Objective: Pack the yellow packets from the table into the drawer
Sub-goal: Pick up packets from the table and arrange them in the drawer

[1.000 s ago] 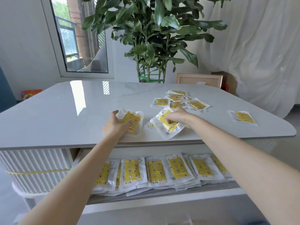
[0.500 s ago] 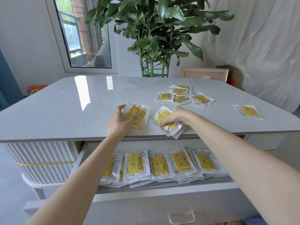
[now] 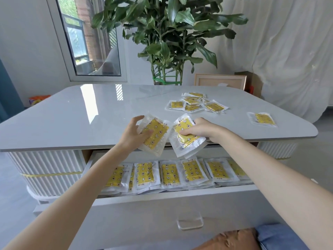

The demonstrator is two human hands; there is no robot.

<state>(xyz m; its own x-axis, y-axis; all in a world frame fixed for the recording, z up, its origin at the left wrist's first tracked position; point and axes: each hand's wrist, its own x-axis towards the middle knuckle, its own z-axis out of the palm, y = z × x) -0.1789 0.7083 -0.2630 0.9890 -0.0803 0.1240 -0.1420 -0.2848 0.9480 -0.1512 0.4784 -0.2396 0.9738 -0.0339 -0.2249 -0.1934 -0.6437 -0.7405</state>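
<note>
A glossy pale-grey table with rounded corners [image 3: 72,114] fills the middle of a bright room, with a tall leafy green plant [image 3: 171,33] and a white draped curtain [image 3: 288,51] behind it. Below the table's near edge a wide white drawer [image 3: 162,204] stands pulled out. It holds a row of yellow patterned packets in clear plastic wrap [image 3: 169,173], overlapping side by side from end to end.

A person's two bare forearms reach in from below. The left hand [image 3: 131,137] grips one yellow clear-wrapped packet [image 3: 156,134], thumb across its face and fingers curled round its far side. The right hand [image 3: 203,129] grips a second yellow packet [image 3: 188,146], thumb pressed on top. Both packets are tilted, just beside each other at the table's near edge, above the open drawer.

Further back on the table a loose cluster of the same packets [image 3: 196,103] lies overlapping, and a lone packet [image 3: 263,120] rests well apart near the right edge. A small clear handle [image 3: 190,222] sits on the drawer front.
</note>
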